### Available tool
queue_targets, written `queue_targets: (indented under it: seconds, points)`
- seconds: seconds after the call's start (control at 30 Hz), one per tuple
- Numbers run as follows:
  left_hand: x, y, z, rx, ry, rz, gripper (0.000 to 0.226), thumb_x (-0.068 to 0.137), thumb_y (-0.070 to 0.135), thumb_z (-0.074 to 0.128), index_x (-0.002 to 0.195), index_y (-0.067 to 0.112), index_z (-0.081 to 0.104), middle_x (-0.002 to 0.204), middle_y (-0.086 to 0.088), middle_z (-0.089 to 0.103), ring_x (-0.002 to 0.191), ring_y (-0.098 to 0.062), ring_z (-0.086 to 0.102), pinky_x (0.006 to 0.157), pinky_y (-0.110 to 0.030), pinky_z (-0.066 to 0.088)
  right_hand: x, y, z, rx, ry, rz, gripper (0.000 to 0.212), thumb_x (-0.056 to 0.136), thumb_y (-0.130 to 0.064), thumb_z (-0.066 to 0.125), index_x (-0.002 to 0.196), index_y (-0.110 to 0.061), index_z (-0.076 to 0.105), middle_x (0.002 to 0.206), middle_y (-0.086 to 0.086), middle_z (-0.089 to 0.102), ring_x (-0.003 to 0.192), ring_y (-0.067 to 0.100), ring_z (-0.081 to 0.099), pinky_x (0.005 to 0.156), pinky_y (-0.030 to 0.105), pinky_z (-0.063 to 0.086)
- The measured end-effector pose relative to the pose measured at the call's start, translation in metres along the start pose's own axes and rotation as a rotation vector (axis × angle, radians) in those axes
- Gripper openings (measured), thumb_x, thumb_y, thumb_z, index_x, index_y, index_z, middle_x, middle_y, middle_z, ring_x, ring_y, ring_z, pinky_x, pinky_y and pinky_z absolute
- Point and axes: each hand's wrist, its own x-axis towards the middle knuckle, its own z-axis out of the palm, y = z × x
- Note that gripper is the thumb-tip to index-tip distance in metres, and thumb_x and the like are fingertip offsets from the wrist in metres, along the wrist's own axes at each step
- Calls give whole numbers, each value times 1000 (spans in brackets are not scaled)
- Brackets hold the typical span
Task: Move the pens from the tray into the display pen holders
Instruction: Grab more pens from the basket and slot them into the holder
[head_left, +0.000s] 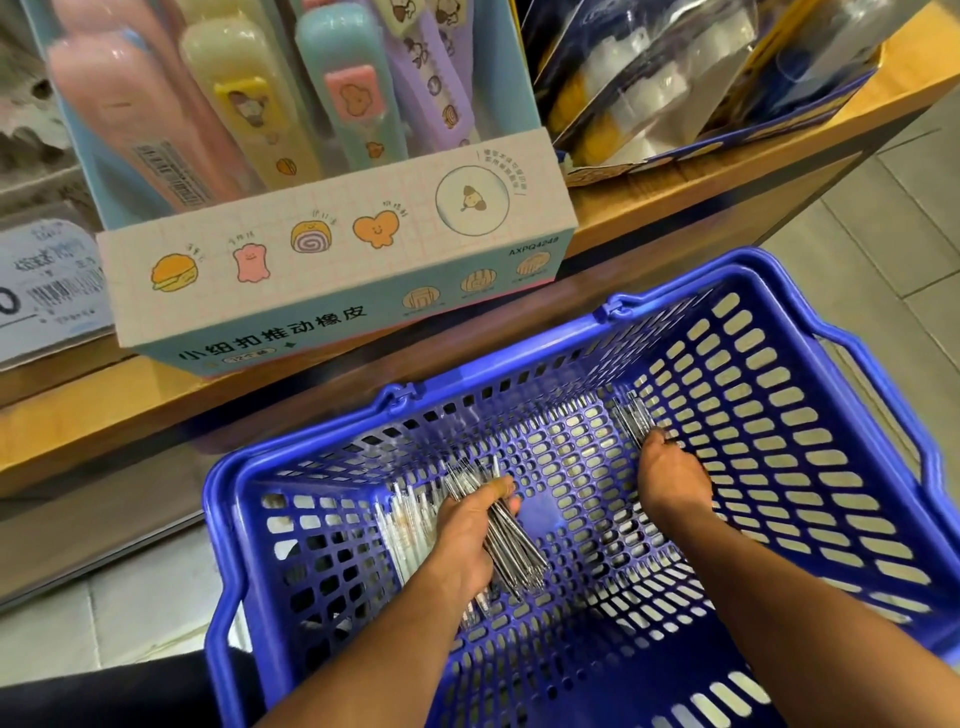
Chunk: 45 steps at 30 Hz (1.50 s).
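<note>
**Both hands deep in the blue basket, each holding pens**

A blue plastic shopping basket (779, 415) fills the lower frame, from 3 to 9 o'clock. Inside it, the left hand (467, 525) sits near 7 o'clock, its fingers (501, 488) curled round a bundle of slim dark pens (514, 551) that juts out toward 5 o'clock. More pens with pale barrels (410, 525) lie on the basket floor just beside that hand, at its 9 o'clock side. The right hand (672, 480) reaches toward the basket's far wall at about 4 o'clock; its fingers, turned away from the camera, grip a smaller bunch of pens (631, 418) pointing to 11 o'clock.

Above the basket, at 11 o'clock, a pastel display box of push erasers (337, 249) stands on the wooden counter (675, 208). At 1 o'clock on the counter lies clear-wrapped packaged stock (675, 83).
</note>
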Motion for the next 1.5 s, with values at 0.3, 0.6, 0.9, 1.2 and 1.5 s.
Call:
queue_targets:
  seconds: [0.3,0.6,0.9,1.2,1.5]
  points:
    - [-6,-1,1,28,11,-2,32,84,19,74,110,0,69,82,-14,68,70,-28,65,68,-41,56,2,2,2,-62,7,-27,49,92,-4,56,136,-9,35,77,0,46,70,15,51,64,27,46]
    - [2,-2,0,45,47,14,32,80,20,77,103,0,71,119,-19,67,126,-38,54,107,-59,41,2,-10,-5,282,-226,-125,14,90,-21,65,96,-11,57,80,1,60,71,14,59,58,20,46]
    - [-6,4,2,-74,-138,6,70,64,27,84,122,-2,59,115,-25,70,104,-39,69,92,-53,54,-45,-60,-38,719,-700,-511,15,87,-4,65,94,-14,56,71,-2,59,58,11,58,57,22,50]
    - [-1,-1,3,22,-92,90,129,43,30,93,151,5,28,151,-25,40,138,-42,39,114,-60,30,-41,-60,-25,659,-654,-603,15,82,-23,76,78,-19,62,71,-2,66,56,5,62,57,21,52]
    - [-1,4,3,57,-120,6,8,83,8,71,87,3,71,67,-8,69,56,-21,67,56,-35,57,22,-17,-9,606,-75,-104,8,93,-19,62,96,-12,60,91,6,67,76,17,62,76,35,57]
